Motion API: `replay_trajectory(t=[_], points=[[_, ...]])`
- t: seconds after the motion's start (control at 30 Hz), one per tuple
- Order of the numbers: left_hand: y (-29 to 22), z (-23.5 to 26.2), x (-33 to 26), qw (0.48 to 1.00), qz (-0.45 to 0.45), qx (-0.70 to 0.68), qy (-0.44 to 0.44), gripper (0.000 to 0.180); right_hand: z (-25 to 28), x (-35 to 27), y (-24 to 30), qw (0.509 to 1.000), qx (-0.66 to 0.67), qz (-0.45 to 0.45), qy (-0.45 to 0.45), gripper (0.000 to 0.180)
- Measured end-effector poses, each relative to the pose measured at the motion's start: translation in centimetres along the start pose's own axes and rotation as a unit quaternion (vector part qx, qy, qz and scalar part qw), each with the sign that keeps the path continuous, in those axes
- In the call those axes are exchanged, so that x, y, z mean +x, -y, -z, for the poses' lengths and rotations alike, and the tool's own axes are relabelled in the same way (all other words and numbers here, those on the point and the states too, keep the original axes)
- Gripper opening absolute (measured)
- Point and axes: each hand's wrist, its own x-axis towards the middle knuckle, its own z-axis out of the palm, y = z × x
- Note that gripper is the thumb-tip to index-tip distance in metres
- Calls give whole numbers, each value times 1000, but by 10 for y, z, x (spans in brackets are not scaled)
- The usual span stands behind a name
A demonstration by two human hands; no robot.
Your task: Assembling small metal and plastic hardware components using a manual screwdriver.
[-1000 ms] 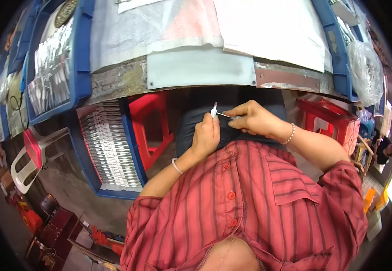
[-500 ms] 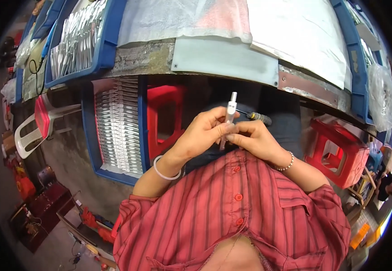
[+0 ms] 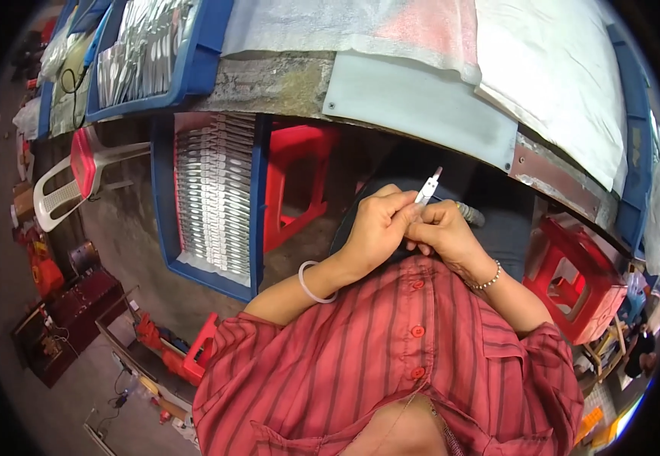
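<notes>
In front of my chest, my left hand (image 3: 382, 228) is closed around a slim white-and-silver piece (image 3: 426, 190), pinching it between thumb and fingers. The piece slants up and to the right; its thin tip looks reddish-brown, and two small dark marks show on the white part. My right hand (image 3: 444, 234) is closed too, its thumb and fingers pressed on the lower end, which the hands hide. Just beyond the right hand, a tool's ridged greyish handle (image 3: 470, 215) lies across my dark-trousered lap.
A blue crate (image 3: 164, 205) at left holds stacked silver pieces, beside a red stool (image 3: 273, 194). The worktable's edge (image 3: 269, 90) runs ahead, with a pale plate (image 3: 421, 102) and white sheets (image 3: 550, 83). Another blue crate (image 3: 193, 80) stands there. A red stool (image 3: 573, 281) is at right.
The slim piece has tilted to the right, and its tip now looks reddish-brown instead of white. Both hands remain closed on it. The whole view has shifted and turned slightly.
</notes>
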Motion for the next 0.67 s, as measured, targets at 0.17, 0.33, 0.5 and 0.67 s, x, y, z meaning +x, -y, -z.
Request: replay_trajectory(t=[0.17,0.33,0.5,0.67], points=[[-8,6,-5,999,-12,31,7,16,-6,1,7,999,-37,-6,11,17],[-9,11,2,1000,25,5,3,16,-3,11,-5,999,-28,-13,12,18],[-4,13,-2,999,0,19,39,15,-9,2,-11,1000,-20,-6,4,24],[-6,21,-4,998,4,48,49,15,-12,7,-13,999,0,0,34,16]])
